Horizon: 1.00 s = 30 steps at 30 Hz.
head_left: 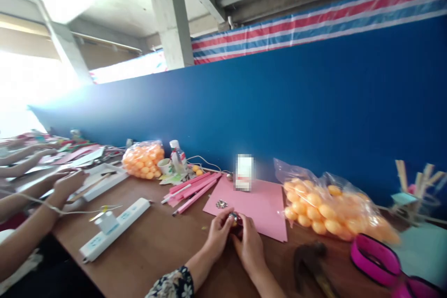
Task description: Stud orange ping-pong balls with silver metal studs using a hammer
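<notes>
My left hand point(220, 229) and my right hand point(248, 238) meet over the brown table point(167, 247), at the near edge of some pink sheets point(265, 216). Their fingers close together around a small dark thing with a shiny top point(233, 217). Most of it is covered by the fingers, so I cannot tell its kind. Just beyond my left hand, a small heap of silvery metal pieces point(221, 204) lies on the pink paper. A blurred white object point(244, 172) stands upright at the back of the sheets.
Clear bags of orange balls point(314, 207) point(143, 160) stand right and left. Pink rolled sticks point(195, 191) lie left of the sheets. A power strip point(115, 228) sits further left, near another person's arms point(45, 205). A hammer point(310, 260) and magenta bands point(375, 260) lie at right.
</notes>
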Motion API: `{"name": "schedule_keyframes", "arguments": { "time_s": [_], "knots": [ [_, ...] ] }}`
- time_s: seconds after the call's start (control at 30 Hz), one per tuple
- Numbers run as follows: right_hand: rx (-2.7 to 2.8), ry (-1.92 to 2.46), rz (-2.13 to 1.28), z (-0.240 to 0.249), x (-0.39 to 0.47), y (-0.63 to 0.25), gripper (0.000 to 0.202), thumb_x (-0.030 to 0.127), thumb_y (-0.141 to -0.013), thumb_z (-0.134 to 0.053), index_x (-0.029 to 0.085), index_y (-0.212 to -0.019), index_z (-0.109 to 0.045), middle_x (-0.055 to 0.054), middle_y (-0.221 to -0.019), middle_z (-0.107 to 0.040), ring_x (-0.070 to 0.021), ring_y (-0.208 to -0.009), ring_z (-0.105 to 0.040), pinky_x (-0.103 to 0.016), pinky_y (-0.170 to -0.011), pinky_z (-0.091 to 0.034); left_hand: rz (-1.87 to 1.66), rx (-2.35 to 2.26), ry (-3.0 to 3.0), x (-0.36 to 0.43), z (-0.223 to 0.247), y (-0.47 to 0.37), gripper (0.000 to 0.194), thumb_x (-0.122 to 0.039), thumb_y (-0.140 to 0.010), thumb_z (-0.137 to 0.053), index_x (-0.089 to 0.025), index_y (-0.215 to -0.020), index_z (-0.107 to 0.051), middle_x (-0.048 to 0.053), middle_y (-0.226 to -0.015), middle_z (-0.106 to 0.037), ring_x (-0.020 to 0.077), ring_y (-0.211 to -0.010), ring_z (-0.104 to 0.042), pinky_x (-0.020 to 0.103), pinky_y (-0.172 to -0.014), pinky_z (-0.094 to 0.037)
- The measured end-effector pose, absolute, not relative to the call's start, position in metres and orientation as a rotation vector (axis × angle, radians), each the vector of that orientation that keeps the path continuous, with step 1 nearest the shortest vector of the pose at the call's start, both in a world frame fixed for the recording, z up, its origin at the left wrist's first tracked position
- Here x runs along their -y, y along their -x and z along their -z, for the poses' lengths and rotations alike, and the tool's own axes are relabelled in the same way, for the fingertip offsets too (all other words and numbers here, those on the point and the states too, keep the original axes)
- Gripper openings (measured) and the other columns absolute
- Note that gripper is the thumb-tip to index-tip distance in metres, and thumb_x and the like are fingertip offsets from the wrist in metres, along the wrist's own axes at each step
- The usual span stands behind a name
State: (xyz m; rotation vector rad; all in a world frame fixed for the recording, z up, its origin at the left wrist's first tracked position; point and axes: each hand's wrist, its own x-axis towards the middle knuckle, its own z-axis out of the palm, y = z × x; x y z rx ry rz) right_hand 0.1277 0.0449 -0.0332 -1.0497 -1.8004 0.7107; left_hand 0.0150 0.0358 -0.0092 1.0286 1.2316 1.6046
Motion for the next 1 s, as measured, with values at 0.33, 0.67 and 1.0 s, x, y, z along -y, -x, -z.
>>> {"name": "schedule_keyframes", "arguments": {
  "time_s": [0.33, 0.67, 1.0],
  "knots": [
    [1.666, 1.443, -0.834, 0.045, -0.058, -0.133, 0.042, 0.039, -0.07, -0.046, 0.016, -0.106, -0.047, -0.012, -0.092, -0.062, -0.0236, -0.072, -0.063, -0.033, -0.062, -0.05, -1.582, -1.192, -0.986, 0.0, 0.007, -0.02, 0.042, -0.043, -0.074, -0.056, -0.013, -0.102, -0.06, 0.01, -0.086, -0.064, 0.016, -0.073, -0.059, 0.028, -0.067, -0.047],
    [1.674, 1.464, -0.795, 0.053, -0.06, -0.137, 0.039, 0.043, -0.071, -0.05, 0.019, -0.101, -0.046, -0.004, -0.077, -0.059, -0.0189, -0.065, -0.062, -0.029, -0.06, -0.052, -1.523, -0.928, -1.721, 0.023, 0.01, 0.013, 0.038, -0.013, -0.066, -0.061, -0.018, -0.104, -0.06, 0.011, -0.092, -0.061, 0.0185, -0.081, -0.057, 0.03, -0.073, -0.047],
    [1.651, 1.469, -0.661, 0.049, -0.054, -0.128, 0.032, 0.038, -0.073, -0.049, 0.018, -0.098, -0.05, -0.004, -0.075, -0.061, -0.0156, -0.059, -0.06, -0.028, -0.059, -0.052, -1.356, -0.784, -1.817, 0.031, -0.001, 0.017, 0.051, -0.002, -0.066, -0.054, -0.02, -0.114, -0.052, 0.01, -0.106, -0.055, 0.0202, -0.095, -0.053, 0.033, -0.085, -0.044]
  ]
}}
